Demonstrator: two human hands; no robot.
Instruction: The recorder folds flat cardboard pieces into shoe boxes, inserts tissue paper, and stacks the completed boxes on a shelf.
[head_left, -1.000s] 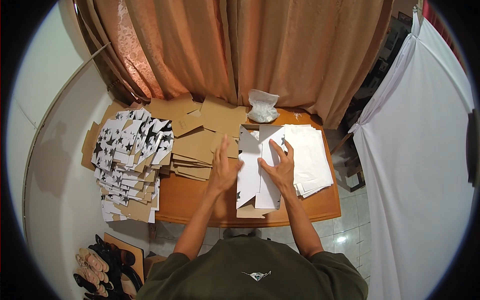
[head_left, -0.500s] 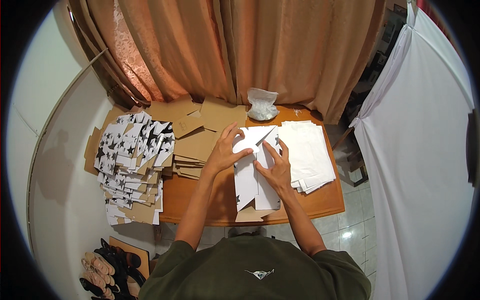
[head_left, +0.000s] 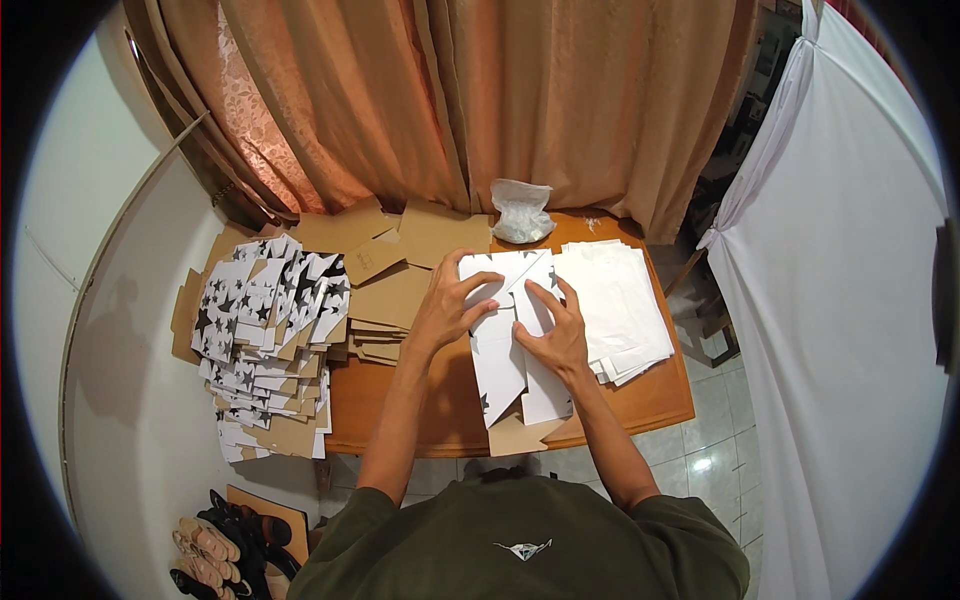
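Note:
A flat piece of cardboard [head_left: 497,362], white with black stars on its outer face and folded inward in panels, lies before me on the table. A brown end flap [head_left: 518,437] sticks out at its near end. My left hand [head_left: 447,306] grips its far left part, with curved fingers at the edge and the thumb on the white panel. On the right-hand panel is my right hand [head_left: 556,331], thumb at the middle seam and bent fingers farther up, holding it. The far panels meet along a slanting line. What lies under my fingertips is hidden.
Star-patterned cardboard pieces [head_left: 262,350] are heaped at the left. Plain brown cardboard [head_left: 440,232] lies behind them. A stack of white sheets [head_left: 620,310] is at the right, a clear plastic bag [head_left: 522,212] at the back. Shoes [head_left: 215,550] stand below left.
My left hand has come down onto the far left part of the cardboard, and the far panels now lie closer together. The near end has shifted slightly right in the picture.

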